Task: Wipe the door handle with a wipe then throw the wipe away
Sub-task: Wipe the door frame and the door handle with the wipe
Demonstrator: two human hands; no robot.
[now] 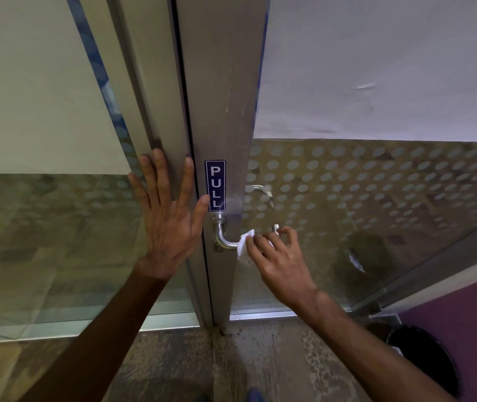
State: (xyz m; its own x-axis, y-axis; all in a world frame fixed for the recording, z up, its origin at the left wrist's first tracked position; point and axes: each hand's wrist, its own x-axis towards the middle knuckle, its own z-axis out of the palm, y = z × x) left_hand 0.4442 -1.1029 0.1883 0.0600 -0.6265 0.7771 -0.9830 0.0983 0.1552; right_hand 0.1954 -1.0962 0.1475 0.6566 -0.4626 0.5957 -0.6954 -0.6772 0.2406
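A steel lever door handle (pixel 222 238) juts from the metal door frame (pixel 222 111) just below a blue PULL sticker (pixel 215 185). My right hand (pixel 280 261) wraps a white wipe (pixel 244 247) around the handle's horizontal bar; the far part of the bar is hidden under my fingers. My left hand (pixel 167 219) lies flat with fingers spread against the frame and the glass to the left of the handle, holding nothing.
A black waste bin (pixel 422 358) stands on the floor at the lower right, beside a purple wall (pixel 469 311). Glass panels with dotted frosting (pixel 376 181) flank the frame. The speckled floor (pixel 260 358) lies below, and my shoe tip (pixel 253 396) shows.
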